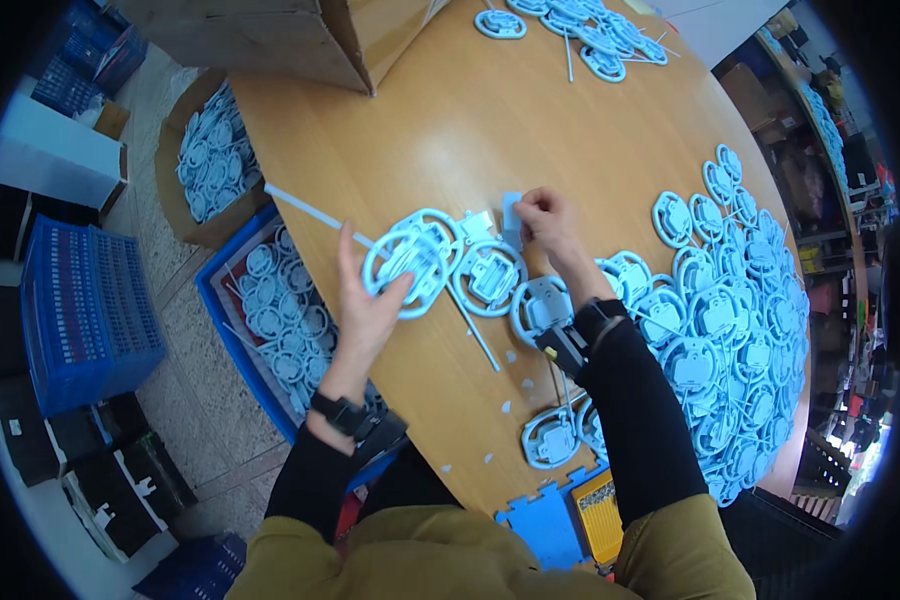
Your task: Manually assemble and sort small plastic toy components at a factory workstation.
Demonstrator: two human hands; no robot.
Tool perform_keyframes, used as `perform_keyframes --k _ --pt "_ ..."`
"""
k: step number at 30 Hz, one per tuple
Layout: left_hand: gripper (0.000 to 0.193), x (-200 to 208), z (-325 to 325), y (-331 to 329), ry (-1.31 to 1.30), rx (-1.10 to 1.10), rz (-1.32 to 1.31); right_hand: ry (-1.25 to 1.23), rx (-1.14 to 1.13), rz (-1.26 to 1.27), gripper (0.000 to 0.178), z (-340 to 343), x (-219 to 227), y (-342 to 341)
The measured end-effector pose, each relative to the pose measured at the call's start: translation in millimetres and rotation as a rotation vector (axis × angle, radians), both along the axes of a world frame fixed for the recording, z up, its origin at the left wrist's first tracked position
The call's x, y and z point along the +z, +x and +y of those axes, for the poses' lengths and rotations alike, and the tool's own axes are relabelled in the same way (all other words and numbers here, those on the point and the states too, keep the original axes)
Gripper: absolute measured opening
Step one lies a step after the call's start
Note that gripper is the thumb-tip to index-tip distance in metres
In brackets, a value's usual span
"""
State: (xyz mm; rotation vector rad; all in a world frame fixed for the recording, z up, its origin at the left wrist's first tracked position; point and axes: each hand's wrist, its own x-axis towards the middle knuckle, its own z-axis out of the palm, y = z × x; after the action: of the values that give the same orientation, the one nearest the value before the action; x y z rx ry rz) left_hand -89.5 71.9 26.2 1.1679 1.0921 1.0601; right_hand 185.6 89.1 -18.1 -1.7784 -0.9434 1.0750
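My left hand (368, 310) is closed on a light-blue oval plastic ring part (410, 268), thumb over its near rim; the part is slightly blurred. A thin pale stick (315, 215) runs from it toward the upper left. My right hand (548, 222) is pinched at the edge of a small flat light-blue plastic piece (512, 218), its fingertips partly hidden. Between the hands, another oval ring part (490, 278) lies on the table, with a stick (475, 335) nearby. One more ring part (542, 308) lies beside my right wrist. Dark bands with small boxes sit on both wrists.
A large heap of similar parts (715, 310) covers the table's right side; more parts (600, 40) lie at the far edge. A cardboard box (260, 45) stands far left. A blue crate (232, 325) of parts sits beside the table, and a yellow tray (600, 515) near me.
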Motion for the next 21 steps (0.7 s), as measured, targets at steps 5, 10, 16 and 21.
perform_keyframes --k 5,10,16,21 --pt "0.095 -3 7 37 0.192 -0.041 -0.007 0.013 -0.127 0.821 0.010 -39 41 -63" --pt "0.096 -7 -2 54 0.332 -0.054 0.092 0.038 -0.196 0.786 0.010 -63 50 -75" --pt "0.093 8 -8 56 0.407 -0.181 0.190 0.067 -0.209 0.737 0.015 -82 59 -75" --pt "0.089 31 -9 61 0.327 -0.325 0.101 0.136 -0.160 0.484 0.027 -91 73 -59"
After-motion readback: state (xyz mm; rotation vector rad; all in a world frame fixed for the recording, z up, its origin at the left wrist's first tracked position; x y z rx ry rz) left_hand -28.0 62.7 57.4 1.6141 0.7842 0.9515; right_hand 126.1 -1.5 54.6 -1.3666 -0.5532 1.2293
